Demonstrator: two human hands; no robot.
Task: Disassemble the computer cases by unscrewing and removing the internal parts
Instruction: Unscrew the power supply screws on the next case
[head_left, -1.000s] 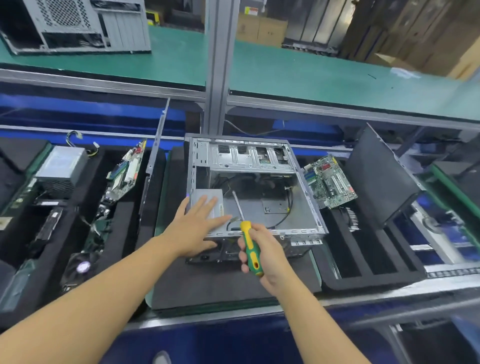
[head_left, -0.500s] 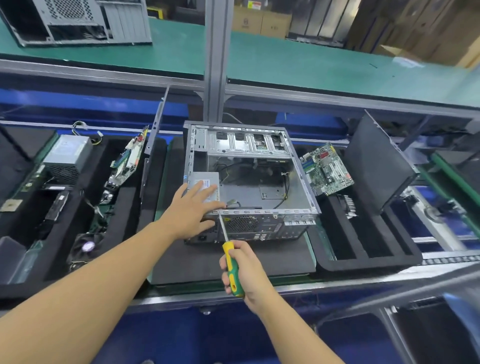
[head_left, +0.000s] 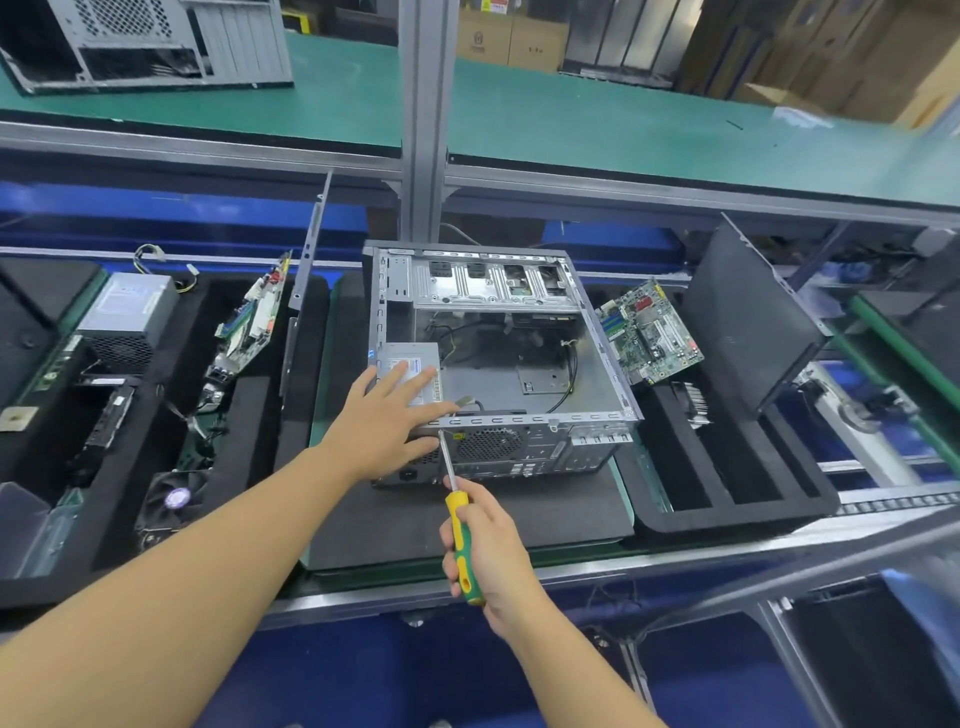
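Fingers (head_left: 415, 382) of left hand (head_left: 384, 423) spread flat on grey metal PSU box (head_left: 410, 364) inside open grey steel computer case (head_left: 597, 353) — right hand (head_left: 485, 545) wrapped round yellow-green-handled screwdriver (head_left: 460, 530), tip at case's rear panel.

The case (head_left: 519, 447) is open on top, so there's clear reach down to the bare floor on its right side. Near-left corner is taken by the power supply (head_left: 410, 358) with the left hand (head_left: 384, 431) flat on it. Loose cables (head_left: 574, 364) cross the middle, drive cage (head_left: 493, 286) fills the far end, screwdriver (head_left: 457, 506) shaft stands against the near wall
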